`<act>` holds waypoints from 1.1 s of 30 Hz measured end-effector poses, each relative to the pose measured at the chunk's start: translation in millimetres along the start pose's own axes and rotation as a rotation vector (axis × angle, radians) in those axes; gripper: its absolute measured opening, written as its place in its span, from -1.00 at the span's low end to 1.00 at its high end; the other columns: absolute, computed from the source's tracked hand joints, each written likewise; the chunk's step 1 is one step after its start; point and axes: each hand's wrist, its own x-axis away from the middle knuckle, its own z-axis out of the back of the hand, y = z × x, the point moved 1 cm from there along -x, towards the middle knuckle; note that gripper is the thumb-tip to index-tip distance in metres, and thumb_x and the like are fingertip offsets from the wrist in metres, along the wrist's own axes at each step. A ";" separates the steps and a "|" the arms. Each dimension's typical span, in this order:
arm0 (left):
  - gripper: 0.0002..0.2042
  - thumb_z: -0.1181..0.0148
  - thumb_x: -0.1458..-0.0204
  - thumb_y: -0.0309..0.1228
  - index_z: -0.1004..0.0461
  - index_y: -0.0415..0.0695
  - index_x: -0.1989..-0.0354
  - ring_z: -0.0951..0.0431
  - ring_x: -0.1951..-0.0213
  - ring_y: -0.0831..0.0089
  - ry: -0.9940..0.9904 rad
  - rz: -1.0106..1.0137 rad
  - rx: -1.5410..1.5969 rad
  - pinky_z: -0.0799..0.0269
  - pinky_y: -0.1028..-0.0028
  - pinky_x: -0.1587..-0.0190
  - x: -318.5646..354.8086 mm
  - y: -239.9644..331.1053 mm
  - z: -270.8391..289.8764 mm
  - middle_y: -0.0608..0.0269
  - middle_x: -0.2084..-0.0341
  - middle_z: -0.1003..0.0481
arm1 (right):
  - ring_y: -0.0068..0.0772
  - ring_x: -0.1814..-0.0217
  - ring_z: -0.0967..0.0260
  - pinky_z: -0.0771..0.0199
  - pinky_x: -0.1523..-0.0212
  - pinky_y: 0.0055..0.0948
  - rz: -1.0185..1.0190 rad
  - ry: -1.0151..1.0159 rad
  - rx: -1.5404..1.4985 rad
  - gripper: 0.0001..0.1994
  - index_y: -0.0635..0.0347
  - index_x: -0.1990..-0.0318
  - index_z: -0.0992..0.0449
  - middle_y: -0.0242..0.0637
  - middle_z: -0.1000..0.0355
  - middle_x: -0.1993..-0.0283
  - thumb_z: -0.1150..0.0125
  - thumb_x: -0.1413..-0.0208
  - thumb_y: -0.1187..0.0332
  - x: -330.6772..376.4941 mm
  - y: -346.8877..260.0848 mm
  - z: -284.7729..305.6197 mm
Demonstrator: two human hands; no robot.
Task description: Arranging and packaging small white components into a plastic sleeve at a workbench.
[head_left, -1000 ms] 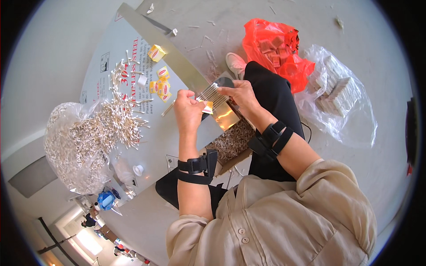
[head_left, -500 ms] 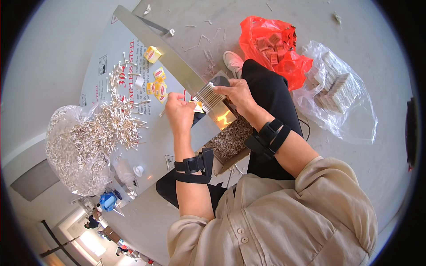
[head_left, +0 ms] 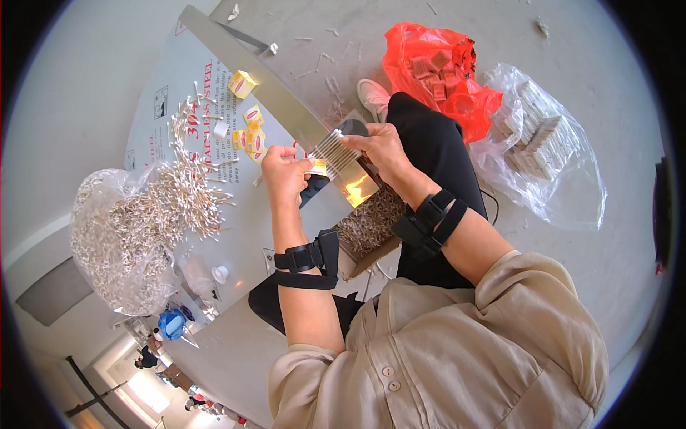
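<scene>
At centre, above the lap: bundle of white sticks [head_left: 334,151], fanned flat, held in the air between both hands, just over the metal sheet's near edge.
Right hand [head_left: 384,146]: closed on the bundle's 2 o'clock end, fingers pinching the sticks side by side.
Left hand [head_left: 284,174]: closed on the bundle's 8 o'clock end, thumb on top; small yellow box [head_left: 319,166] pressed against the fingertips, touching the stick ends.
Doing it well, as a judgement: keep the sticks level and parallel, tips even; pinch firmly but without bowing them; feed the ends squarely at the box mouth; hold over the sheet or tray so strays land there.
Risk, as a judgement: loosened pinch likely to let the fan splay and drop sticks.
Below the hands, 5 o'clock: open tray [head_left: 371,222] of more sticks, resting by the knee.
Sheet [head_left: 214,236]: grey metal panel, running from 11 o'clock down to 7 o'clock under the work.
On the sheet, 10 o'clock: several yellow boxes [head_left: 251,136], lying loose, near the hands.
Further out, 9 o'clock: loose stick pile [head_left: 193,196] spilling from a clear bag [head_left: 118,236].
At 1 o'clock: red bag [head_left: 436,71] on the floor, well apart.
At 3 o'clock: second clear bag [head_left: 547,143] of white packs.
Wrists: black straps [head_left: 307,257] on both forearms.
</scene>
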 end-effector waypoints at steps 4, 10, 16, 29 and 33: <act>-0.62 -0.37 0.19 -0.65 -0.35 -0.29 0.19 -0.45 0.61 0.54 -0.190 -0.168 -0.133 -0.25 0.57 0.68 -4.7 -10.4 -3.2 0.13 0.47 -0.51 | -0.70 0.64 -0.27 -0.22 0.64 -0.60 -0.003 0.016 0.003 -0.91 0.28 0.47 -0.61 -0.42 -0.46 0.59 -0.39 0.01 0.47 2.4 -3.6 -2.5; -0.64 -0.38 0.14 -0.60 -0.37 -0.32 0.17 -0.50 0.54 0.49 0.049 -0.403 -0.226 -0.40 0.49 0.44 11.8 -14.3 -11.5 0.19 0.55 -0.52 | -0.72 0.65 -0.23 -0.19 0.64 -0.59 -0.022 0.019 -0.039 -0.88 0.27 0.48 -0.60 -0.44 -0.44 0.60 -0.41 0.02 0.43 6.6 -8.2 -3.4; -0.65 -0.32 0.11 -0.64 -0.35 -0.33 0.13 -0.49 0.57 0.53 0.062 -0.153 0.042 -0.35 0.54 0.53 28.8 -34.3 0.3 0.20 0.54 -0.52 | -0.71 0.68 -0.15 -0.07 0.68 -0.58 -0.074 0.152 -0.072 -0.82 0.21 0.48 -0.60 -0.49 -0.38 0.64 -0.37 -0.06 0.32 0.7 -8.2 -3.8; -0.66 -0.29 0.15 -0.69 -0.33 -0.31 0.19 -0.48 0.61 0.52 0.060 -0.167 0.045 -0.36 0.53 0.53 15.6 -24.4 -12.9 0.19 0.58 -0.52 | -0.70 0.68 -0.18 -0.09 0.68 -0.56 -0.003 0.090 -0.060 -0.83 0.21 0.49 -0.60 -0.48 -0.42 0.62 -0.37 -0.05 0.33 -4.5 -11.5 -7.5; -0.67 -0.30 0.18 -0.69 -0.33 -0.29 0.21 -0.49 0.61 0.48 0.080 -0.383 -0.251 -0.39 0.49 0.50 3.2 -18.3 -15.2 0.18 0.62 -0.50 | -0.65 0.57 -0.30 -0.29 0.56 -0.53 -0.028 0.089 -0.050 -0.87 0.34 0.46 -0.62 -0.40 -0.47 0.56 -0.37 -0.01 0.43 -3.5 -13.5 -7.5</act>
